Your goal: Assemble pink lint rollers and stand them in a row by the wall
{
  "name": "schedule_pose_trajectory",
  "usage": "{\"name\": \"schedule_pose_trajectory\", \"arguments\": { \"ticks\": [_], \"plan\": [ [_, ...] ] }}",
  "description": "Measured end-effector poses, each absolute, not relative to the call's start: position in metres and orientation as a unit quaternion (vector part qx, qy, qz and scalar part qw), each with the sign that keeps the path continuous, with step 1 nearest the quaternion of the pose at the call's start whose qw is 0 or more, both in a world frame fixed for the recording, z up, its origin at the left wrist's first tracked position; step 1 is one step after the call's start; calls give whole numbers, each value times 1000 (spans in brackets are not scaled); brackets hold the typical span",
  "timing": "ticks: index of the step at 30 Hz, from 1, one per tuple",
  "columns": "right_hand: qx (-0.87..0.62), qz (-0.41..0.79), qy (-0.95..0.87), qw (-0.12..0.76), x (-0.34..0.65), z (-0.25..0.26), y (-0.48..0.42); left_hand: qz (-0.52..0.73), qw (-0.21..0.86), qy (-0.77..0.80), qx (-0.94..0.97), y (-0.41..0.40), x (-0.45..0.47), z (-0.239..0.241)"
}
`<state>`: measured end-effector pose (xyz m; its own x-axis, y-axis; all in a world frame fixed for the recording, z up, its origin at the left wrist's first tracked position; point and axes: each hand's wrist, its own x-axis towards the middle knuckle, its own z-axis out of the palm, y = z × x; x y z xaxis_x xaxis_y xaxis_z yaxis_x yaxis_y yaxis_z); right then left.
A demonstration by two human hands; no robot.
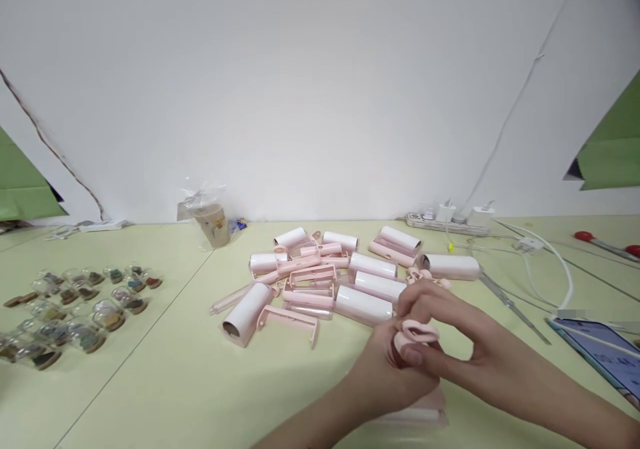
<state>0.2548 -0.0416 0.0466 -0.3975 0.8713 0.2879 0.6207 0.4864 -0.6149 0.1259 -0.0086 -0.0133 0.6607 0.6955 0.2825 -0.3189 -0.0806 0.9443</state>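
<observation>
Head view: both hands meeting low and right of centre, just in front of the roll pile.
Left hand [387,362]: closed round a small pink cap piece [417,332], held from below.
Right hand [465,342]: fingers narrowed onto the top of the same pink cap piece, pinching it.
Under the hands: a white-and-pink part [425,412] lying flat on the table [165,369], mostly hidden.
Roll pile [345,275]: about nine white rolls counted, loose; at least three pink frames among them, unassembled; overlap makes an exact count doubtful.
Progress, judged: one piece in hand, no finished unit plainly visible, most of the pile untouched.
Left of pile, well apart: small glass bottles [75,309], roughly twenty, corked.
Behind pile: bagged paper cup [210,222], one; power strip [445,221], one.
Right of pile: scissors [510,305], one pair; phone [605,355], one.
</observation>
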Motion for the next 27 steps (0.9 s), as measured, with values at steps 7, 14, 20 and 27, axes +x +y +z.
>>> {"name": "schedule_pose_trajectory", "arguments": {
  "ticks": [7,14,20,27],
  "plan": [
    [-443,215,-804,332,249,41,-47,338,632,143,682,-4,123,-17],
    [-434,268,-780,363,245,41,-50,302,775,44,553,-3,124,-21],
    [-435,257,-806,309,248,50,-49,382,758,127,513,-12,137,-22],
    [-422,234,-808,337,245,44,-35,351,781,128,501,-6,136,-41]
  ]
}}
